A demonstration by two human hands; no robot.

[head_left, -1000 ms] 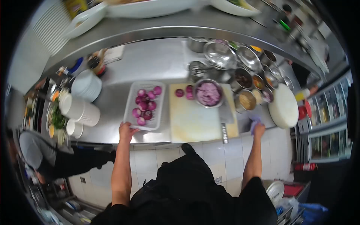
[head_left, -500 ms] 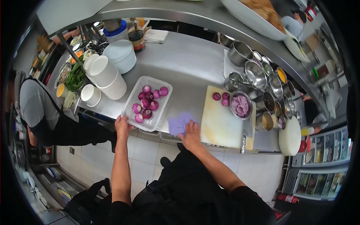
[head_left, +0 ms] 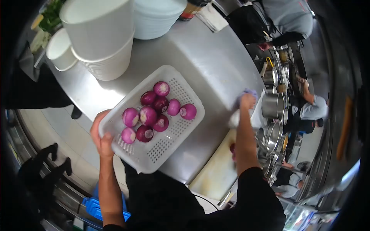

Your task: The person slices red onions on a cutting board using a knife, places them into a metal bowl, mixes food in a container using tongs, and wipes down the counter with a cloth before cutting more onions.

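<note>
My left hand (head_left: 102, 134) grips the near left end of a white perforated plastic basket (head_left: 162, 148), thumb over the rim. Several peeled red onions (head_left: 148, 115) lie in the basket. My right hand (head_left: 248, 101) reaches across the steel counter (head_left: 208, 57), closed on a purple cloth (head_left: 250, 92) that bunches beyond the fingers. A white patch (head_left: 234, 120) shows beside my right wrist; I cannot make out what it is. Under my right forearm, a white cutting board (head_left: 216, 169) is partly hidden, with onions at its edge.
Stacked white tubs (head_left: 100, 42) and pale bowls (head_left: 158, 17) stand at the far left of the counter. A folded white towel (head_left: 212, 17) lies at the back. Steel pots (head_left: 273, 106) line the right side. Other people (head_left: 287, 19) work across the counter.
My right hand has moved with the purple cloth from the counter's near edge to its far side. The basket appears closer, still in my left hand. The view has turned left.
</note>
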